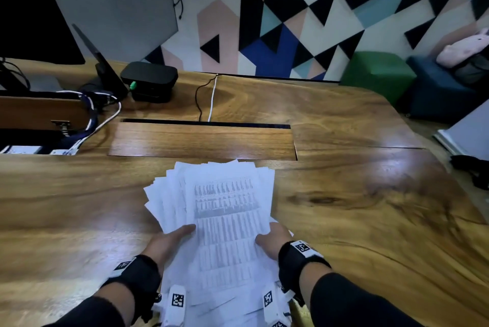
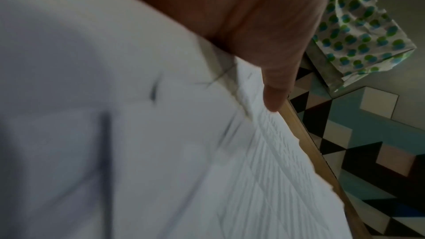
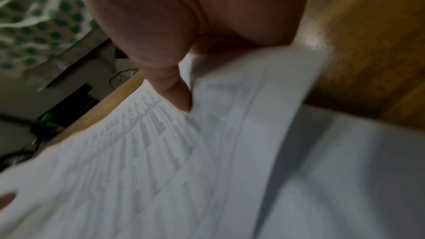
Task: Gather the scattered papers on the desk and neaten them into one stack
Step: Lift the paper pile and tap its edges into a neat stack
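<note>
A fanned bundle of white printed papers (image 1: 225, 207) sits in front of me over the near middle of the wooden desk (image 1: 370, 194), its sheets splayed out at the far left corner. My left hand (image 1: 172, 239) grips the bundle's left edge, thumb on top. My right hand (image 1: 272, 242) grips the right edge the same way. In the left wrist view my thumb (image 2: 276, 88) presses on the papers (image 2: 184, 152). In the right wrist view my thumb (image 3: 174, 88) pinches the printed sheets (image 3: 161, 152). My fingers under the bundle are hidden.
A wooden flap (image 1: 201, 141) with a cable slot lies beyond the papers. A black box (image 1: 149, 80), cables (image 1: 211, 96) and a monitor (image 1: 34, 16) stand at the back left. The desk's rounded edge runs along the right, with green (image 1: 375, 72) and blue stools (image 1: 436, 88) past it.
</note>
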Demonstrator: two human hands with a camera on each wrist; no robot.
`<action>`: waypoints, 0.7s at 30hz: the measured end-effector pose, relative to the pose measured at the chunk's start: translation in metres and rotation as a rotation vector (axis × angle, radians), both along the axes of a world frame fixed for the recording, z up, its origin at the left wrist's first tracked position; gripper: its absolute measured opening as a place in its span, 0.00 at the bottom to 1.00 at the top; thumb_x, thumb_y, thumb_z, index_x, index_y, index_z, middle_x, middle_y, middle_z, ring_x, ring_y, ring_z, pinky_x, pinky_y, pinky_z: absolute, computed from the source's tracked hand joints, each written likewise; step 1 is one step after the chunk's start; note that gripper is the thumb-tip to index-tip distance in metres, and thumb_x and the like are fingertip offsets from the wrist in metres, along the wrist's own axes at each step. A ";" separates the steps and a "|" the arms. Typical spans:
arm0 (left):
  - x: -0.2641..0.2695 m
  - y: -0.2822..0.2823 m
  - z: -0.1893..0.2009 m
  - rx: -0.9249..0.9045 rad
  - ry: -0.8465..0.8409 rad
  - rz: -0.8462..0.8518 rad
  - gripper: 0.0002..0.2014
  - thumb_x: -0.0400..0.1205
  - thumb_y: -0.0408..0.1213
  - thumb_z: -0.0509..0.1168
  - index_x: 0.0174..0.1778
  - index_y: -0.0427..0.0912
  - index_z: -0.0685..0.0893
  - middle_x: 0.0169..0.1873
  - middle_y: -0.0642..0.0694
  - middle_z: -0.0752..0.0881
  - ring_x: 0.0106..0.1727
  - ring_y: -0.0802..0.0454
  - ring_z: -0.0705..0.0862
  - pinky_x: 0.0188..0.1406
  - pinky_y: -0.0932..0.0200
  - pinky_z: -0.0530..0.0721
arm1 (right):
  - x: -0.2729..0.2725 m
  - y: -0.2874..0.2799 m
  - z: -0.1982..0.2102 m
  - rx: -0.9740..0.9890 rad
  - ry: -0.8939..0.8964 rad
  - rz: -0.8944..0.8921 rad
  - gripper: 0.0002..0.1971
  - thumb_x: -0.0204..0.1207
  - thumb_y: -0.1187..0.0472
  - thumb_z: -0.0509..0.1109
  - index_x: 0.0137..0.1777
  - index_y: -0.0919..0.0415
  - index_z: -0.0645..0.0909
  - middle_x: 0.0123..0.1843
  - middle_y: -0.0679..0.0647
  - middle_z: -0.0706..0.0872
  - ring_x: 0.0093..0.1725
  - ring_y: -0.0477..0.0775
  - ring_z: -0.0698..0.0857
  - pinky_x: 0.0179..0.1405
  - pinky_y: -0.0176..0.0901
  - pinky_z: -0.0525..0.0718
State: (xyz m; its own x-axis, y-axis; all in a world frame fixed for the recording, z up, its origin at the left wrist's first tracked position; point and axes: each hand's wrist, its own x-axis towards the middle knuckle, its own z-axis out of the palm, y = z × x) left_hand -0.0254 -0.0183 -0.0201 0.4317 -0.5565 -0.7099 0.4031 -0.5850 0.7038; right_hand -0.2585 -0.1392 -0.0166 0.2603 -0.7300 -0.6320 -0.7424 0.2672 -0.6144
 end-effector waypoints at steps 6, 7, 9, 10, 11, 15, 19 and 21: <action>0.001 -0.002 0.011 -0.014 0.034 -0.107 0.14 0.76 0.23 0.72 0.58 0.28 0.87 0.47 0.33 0.94 0.46 0.35 0.93 0.48 0.44 0.89 | -0.006 -0.006 -0.004 -0.095 -0.004 -0.045 0.25 0.66 0.45 0.78 0.59 0.55 0.78 0.58 0.48 0.85 0.54 0.51 0.85 0.57 0.49 0.84; 0.002 -0.001 0.017 -0.045 0.040 -0.116 0.14 0.76 0.23 0.72 0.57 0.28 0.87 0.47 0.33 0.94 0.46 0.35 0.93 0.49 0.45 0.89 | -0.011 -0.011 -0.004 -0.119 -0.054 -0.137 0.34 0.62 0.43 0.81 0.65 0.55 0.75 0.62 0.48 0.82 0.58 0.52 0.83 0.60 0.48 0.82; 0.002 0.001 0.028 -0.111 0.071 -0.148 0.13 0.75 0.23 0.71 0.56 0.28 0.88 0.49 0.32 0.93 0.47 0.36 0.93 0.45 0.47 0.90 | -0.022 -0.022 -0.001 -0.099 -0.185 -0.226 0.51 0.54 0.40 0.86 0.76 0.56 0.68 0.68 0.47 0.75 0.67 0.54 0.78 0.67 0.51 0.78; 0.003 0.002 0.033 -0.141 0.104 -0.167 0.13 0.75 0.22 0.70 0.56 0.27 0.88 0.50 0.30 0.92 0.47 0.35 0.93 0.44 0.48 0.91 | -0.027 -0.026 0.001 -0.058 -0.277 -0.231 0.55 0.50 0.39 0.87 0.76 0.57 0.67 0.69 0.46 0.75 0.69 0.54 0.79 0.70 0.54 0.78; 0.004 0.004 0.037 -0.162 0.133 -0.182 0.13 0.76 0.22 0.69 0.56 0.27 0.88 0.51 0.29 0.92 0.47 0.34 0.93 0.44 0.47 0.91 | -0.032 -0.031 0.002 -0.006 -0.375 -0.209 0.56 0.47 0.39 0.88 0.75 0.58 0.71 0.69 0.46 0.79 0.67 0.54 0.82 0.70 0.56 0.80; 0.004 0.003 0.041 -0.171 0.092 -0.255 0.14 0.77 0.22 0.69 0.58 0.31 0.88 0.53 0.31 0.92 0.52 0.33 0.91 0.56 0.41 0.87 | -0.034 -0.033 0.011 0.072 -0.489 -0.077 0.34 0.50 0.49 0.90 0.58 0.56 0.88 0.56 0.52 0.93 0.57 0.55 0.91 0.64 0.60 0.85; -0.010 -0.005 0.029 -0.151 0.013 -0.217 0.11 0.78 0.17 0.66 0.53 0.29 0.88 0.52 0.28 0.91 0.46 0.34 0.92 0.56 0.39 0.87 | -0.031 -0.023 0.007 0.107 -0.469 -0.072 0.15 0.68 0.66 0.80 0.55 0.59 0.88 0.54 0.54 0.93 0.55 0.54 0.92 0.61 0.53 0.87; -0.018 -0.007 0.026 -0.170 0.022 -0.193 0.12 0.78 0.17 0.65 0.56 0.27 0.87 0.53 0.27 0.91 0.50 0.32 0.91 0.58 0.39 0.87 | -0.033 -0.017 0.002 0.160 -0.518 -0.187 0.19 0.66 0.68 0.79 0.59 0.66 0.87 0.56 0.60 0.92 0.55 0.58 0.92 0.56 0.51 0.88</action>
State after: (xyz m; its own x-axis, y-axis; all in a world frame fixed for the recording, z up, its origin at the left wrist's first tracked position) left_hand -0.0434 -0.0249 0.0058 0.2915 -0.7393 -0.6069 0.3116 -0.5265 0.7910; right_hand -0.2910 -0.1557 -0.0151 0.4411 -0.6987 -0.5632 -0.2867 0.4850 -0.8262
